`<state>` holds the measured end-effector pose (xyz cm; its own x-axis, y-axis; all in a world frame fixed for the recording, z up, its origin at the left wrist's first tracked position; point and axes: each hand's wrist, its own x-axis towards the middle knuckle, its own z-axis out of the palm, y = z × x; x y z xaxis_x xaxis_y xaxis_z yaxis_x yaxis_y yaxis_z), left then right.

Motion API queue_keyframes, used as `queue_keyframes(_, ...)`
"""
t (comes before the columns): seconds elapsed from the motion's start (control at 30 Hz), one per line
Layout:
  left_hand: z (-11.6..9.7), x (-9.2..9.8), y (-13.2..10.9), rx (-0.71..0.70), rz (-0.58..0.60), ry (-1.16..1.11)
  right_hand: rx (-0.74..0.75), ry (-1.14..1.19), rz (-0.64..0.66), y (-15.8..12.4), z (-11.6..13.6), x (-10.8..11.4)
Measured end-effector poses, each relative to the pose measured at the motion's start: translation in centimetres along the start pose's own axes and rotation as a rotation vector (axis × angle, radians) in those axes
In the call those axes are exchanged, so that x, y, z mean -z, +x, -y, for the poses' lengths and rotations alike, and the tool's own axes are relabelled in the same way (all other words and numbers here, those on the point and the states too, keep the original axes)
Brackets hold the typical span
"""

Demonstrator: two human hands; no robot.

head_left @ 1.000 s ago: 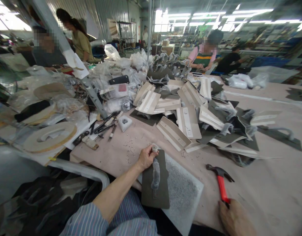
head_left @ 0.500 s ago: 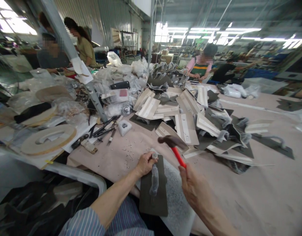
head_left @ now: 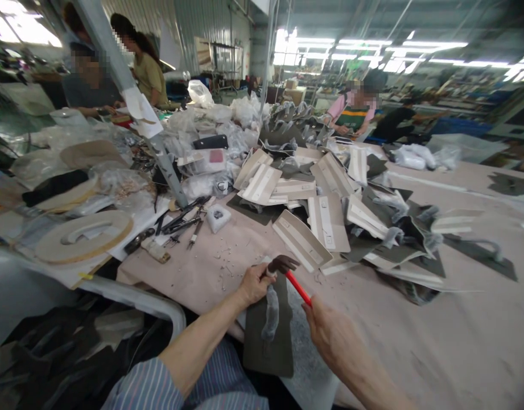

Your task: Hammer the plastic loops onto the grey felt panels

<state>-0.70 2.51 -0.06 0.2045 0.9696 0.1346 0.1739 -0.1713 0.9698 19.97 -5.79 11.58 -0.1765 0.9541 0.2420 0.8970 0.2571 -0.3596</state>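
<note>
A dark grey panel (head_left: 283,336) with a plastic-wrapped handle (head_left: 271,316) lies on a grey foam pad (head_left: 313,364) at the table's near edge. My left hand (head_left: 254,283) pinches a small round metal piece at the panel's top end. My right hand (head_left: 330,330) grips the red handle of a hammer (head_left: 292,277). The hammer's dark head sits down on that small piece, right beside my left fingers.
A heap of grey and beige panels (head_left: 330,210) covers the table's middle. Pliers and small tools (head_left: 182,222) lie to the left, with small metal bits (head_left: 225,259) scattered near them. Cardboard rings (head_left: 82,236) and plastic bags sit far left. Other people work at the far end.
My right hand picked the hammer up off the table at the right, raised it over the panel, then brought its head down onto the piece my left hand holds.
</note>
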Motion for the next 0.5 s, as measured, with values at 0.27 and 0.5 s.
queue_keyframes(0.27,0.0,0.2,-0.1,-0.01,0.016,-0.008,-0.415,-0.044,0.392,-2.9,-6.7,-1.1)
queue_keyframes(0.5,-0.1,-0.2,-0.4,0.032,-0.013,-0.069,-0.325,-0.219,0.068,-5.8,-12.0,-5.8)
